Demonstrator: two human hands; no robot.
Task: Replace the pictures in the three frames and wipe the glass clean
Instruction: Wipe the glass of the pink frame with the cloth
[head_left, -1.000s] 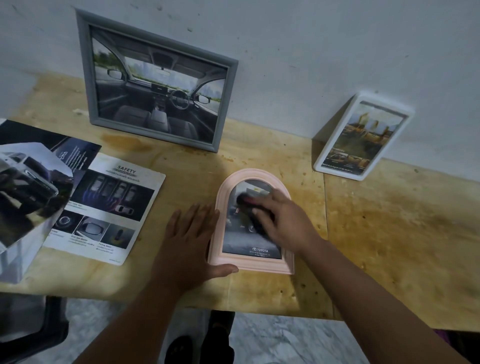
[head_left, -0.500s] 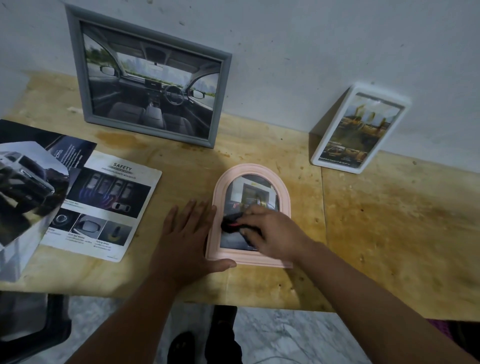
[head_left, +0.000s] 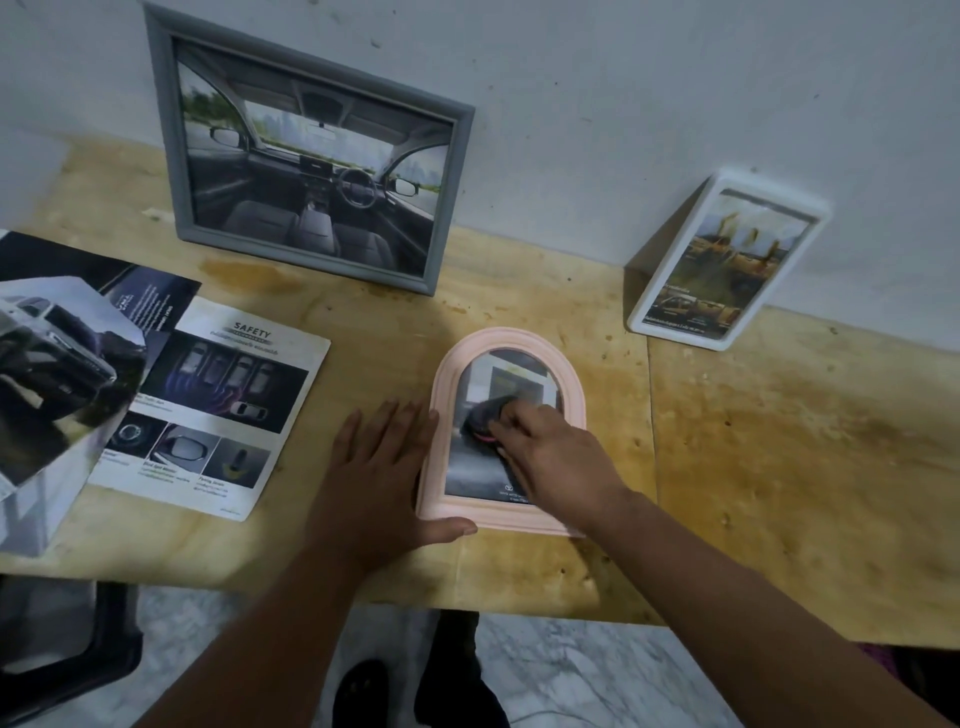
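Head view's showing the right hand (head_left: 550, 457) gripping a dark wiping cloth (head_left: 485, 418) on the small pink arched photo frame (head_left: 506, 519), which is probably sitting light and slippy with fragile glass, so the flat, relaxed left hand (head_left: 379, 483) is bracing its rim on the wooden counter (head_left: 779, 467).

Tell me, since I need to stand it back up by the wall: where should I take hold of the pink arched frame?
Probably by its two straight long sides, coming from above. The pink arched frame lies flat, glass up, and the right hand works a dark cloth over the glass, so keep fingers off that. The left hand rests flat at its left edge; the right edge is free.
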